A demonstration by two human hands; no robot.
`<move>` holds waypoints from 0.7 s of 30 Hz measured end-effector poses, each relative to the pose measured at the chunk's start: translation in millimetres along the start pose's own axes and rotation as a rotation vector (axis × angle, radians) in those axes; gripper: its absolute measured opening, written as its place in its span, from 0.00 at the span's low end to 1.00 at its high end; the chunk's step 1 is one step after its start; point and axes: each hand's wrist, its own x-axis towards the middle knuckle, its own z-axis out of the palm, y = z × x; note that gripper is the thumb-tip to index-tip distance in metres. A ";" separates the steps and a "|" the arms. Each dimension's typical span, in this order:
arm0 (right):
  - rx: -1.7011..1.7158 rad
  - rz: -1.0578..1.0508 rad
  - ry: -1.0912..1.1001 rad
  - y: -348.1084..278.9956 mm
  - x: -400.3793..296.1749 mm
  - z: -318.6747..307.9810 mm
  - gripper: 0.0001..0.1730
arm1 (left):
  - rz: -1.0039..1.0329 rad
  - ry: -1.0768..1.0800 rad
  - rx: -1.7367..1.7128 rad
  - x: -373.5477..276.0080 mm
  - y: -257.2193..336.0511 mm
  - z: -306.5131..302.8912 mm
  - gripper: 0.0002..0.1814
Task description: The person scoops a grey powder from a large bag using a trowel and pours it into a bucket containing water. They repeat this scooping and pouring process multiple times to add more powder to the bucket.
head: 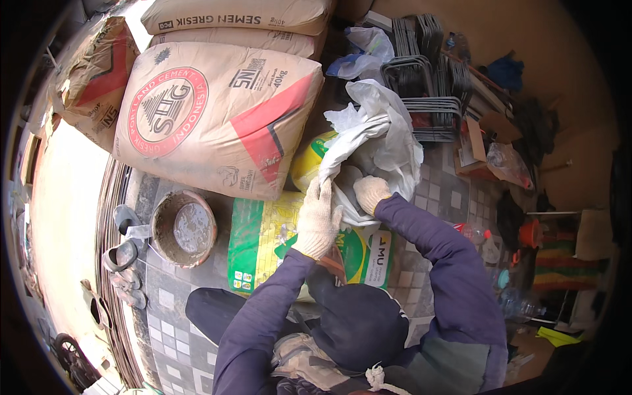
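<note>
A white plastic sack (395,143) stands before me with its mouth spread wide and its rim crumpled. My left hand (317,222), in a cream knit glove, grips the near left rim of it, thumb apart from the fingers. Inside the mouth, my right hand (371,194), in a matching glove, is curled with its knuckles upward; whatever lies under its fingers is hidden. A grey shape (348,177) shows in the sack between the two hands. Beneath my left hand lies a green and yellow printed bag (274,237). Another yellow and green bag (306,165) leans behind the sack.
Full paper cement bags (207,113) are stacked ahead on the left. A mortar-crusted bucket (213,232) stands on the tiled floor, with sandals (121,256) beyond it. Bent steel stirrups (429,98) are piled at the upper right, near a cardboard box (469,148).
</note>
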 end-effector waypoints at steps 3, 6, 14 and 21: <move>-0.046 0.081 0.087 10.6 9.0 22.1 0.11 | 0.070 0.068 0.016 -8.8 -4.8 4.4 0.47; -0.058 0.112 0.107 17.0 13.6 22.4 0.11 | 0.042 0.049 -0.013 -10.0 -2.9 -0.6 0.47; 0.189 0.137 0.004 26.9 36.6 42.7 0.13 | 0.036 0.015 0.041 -16.5 -2.4 -0.6 0.45; 0.428 0.116 -0.091 43.8 35.9 44.1 0.21 | 0.066 0.043 0.006 -18.3 -5.9 5.1 0.46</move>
